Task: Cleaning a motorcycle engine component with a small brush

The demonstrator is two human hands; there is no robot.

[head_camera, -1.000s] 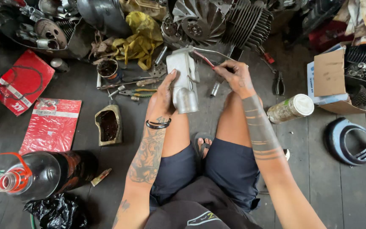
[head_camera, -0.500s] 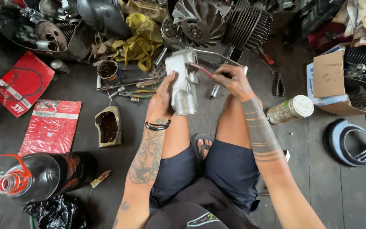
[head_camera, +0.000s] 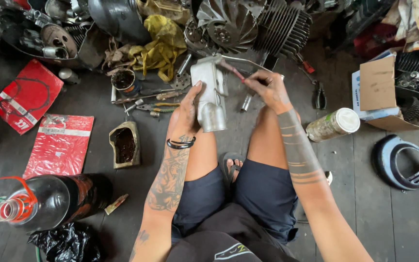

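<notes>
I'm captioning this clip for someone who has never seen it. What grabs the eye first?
At centre, the left hand grips a pale metal engine part while the right hand puts a thin red-handled tool to its top. Two red packets lie on the dark plank floor at left, with a finned cylinder behind.

A dull silver cast-metal housing, boxy at its upper end and ending in a round open pipe mouth at the bottom, stands nearly upright in the upper middle of the frame. A thin red-handled tool slants from centre right, its tip meeting the housing's upper right corner.
</notes>
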